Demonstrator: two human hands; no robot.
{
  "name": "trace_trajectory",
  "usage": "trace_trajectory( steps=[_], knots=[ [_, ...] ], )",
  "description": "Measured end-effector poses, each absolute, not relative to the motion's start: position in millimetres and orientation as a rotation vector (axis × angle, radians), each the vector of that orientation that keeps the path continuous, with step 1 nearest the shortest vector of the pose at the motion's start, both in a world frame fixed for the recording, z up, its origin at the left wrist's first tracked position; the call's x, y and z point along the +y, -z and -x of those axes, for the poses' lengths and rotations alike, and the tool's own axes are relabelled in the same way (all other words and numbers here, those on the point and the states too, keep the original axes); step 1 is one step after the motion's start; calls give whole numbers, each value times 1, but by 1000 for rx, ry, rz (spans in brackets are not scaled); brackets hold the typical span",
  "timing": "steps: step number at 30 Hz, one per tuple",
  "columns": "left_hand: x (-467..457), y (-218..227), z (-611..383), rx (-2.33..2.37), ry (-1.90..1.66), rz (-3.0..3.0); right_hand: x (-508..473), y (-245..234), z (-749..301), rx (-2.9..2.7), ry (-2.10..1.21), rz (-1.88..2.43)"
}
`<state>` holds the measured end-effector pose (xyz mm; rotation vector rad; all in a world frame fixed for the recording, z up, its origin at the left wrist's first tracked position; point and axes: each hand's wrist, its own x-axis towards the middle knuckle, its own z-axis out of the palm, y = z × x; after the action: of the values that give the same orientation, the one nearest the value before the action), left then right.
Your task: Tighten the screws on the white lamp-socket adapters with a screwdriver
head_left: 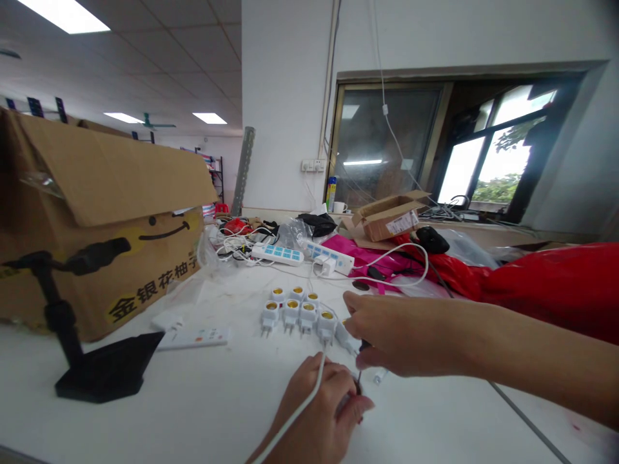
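My right hand point(387, 328) is closed around the dark handle of a screwdriver point(360, 375), its thin shaft pointing down. Its tip meets a small piece pinched in my left hand point(319, 409); only a brownish edge of that piece shows between the fingers. A white cable point(302, 406) passes over the back of my left hand. Just beyond both hands stand several white plug-in lamp sockets point(308, 316) with gold-coloured threads inside and two-pin plugs. A small whitish part point(380, 376) lies under my right hand, partly hidden by it.
To the left are a black stand point(106, 367), a white power strip point(196, 338) and a large cardboard box point(111, 258). Behind the sockets lie more power strips point(278, 253), tangled cables, pink and red bags point(541, 283) and an open carton point(391, 219). A grey cable point(527, 422) runs at right.
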<state>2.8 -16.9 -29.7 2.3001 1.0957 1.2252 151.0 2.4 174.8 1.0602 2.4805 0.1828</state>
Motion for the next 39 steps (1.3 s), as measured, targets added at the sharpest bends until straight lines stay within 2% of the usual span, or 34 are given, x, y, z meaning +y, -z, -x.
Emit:
trace_trajectory(
  steps=[4, 39],
  knots=[
    [-17, 28, -3, 1078, -1219, -2321, 0, -174, -148, 2448, -262, -1050],
    [-21, 26, -4, 1217, -1043, -2232, -2, -163, -151, 2532, -299, -929]
  ],
)
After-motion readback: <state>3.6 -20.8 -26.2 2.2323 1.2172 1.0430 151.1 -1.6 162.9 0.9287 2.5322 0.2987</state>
